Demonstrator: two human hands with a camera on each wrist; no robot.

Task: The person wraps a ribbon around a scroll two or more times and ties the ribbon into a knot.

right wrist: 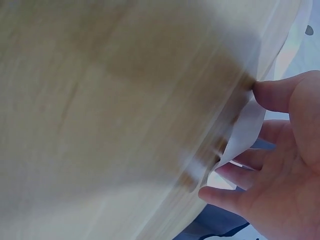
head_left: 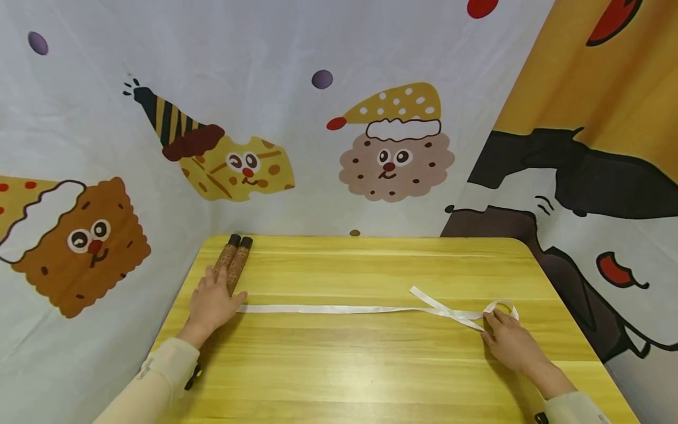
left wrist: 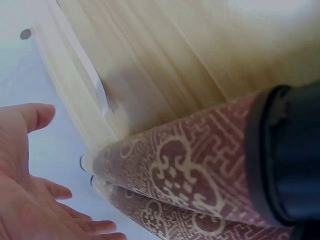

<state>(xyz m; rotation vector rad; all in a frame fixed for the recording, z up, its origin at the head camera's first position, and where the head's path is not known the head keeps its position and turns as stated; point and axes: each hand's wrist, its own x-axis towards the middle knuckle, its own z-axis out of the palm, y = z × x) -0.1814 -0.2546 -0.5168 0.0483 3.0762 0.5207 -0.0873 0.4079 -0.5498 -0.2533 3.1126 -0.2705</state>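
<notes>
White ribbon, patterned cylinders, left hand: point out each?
White ribbon (head_left: 323, 309): head view, along its straight flat stretch.
Patterned cylinders (left wrist: 185, 170): left wrist view, patterned side of the upper one there.
Left hand (head_left: 213, 301): head view, back of the hand.

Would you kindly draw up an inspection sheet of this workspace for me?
Surface: wood-grain table, glare showing toward the near side.
Job's things: white ribbon, mostly straight, crossed and looped at right; two patterned rods side by side at left.
Clutter: dark piece near the left wrist, unidentifiable.
Grips: left hand over the rods, contact unclear; right hand touching the ribbon.
Cables: nothing seen.
Surroundings: cartoon-printed backdrop.
</notes>
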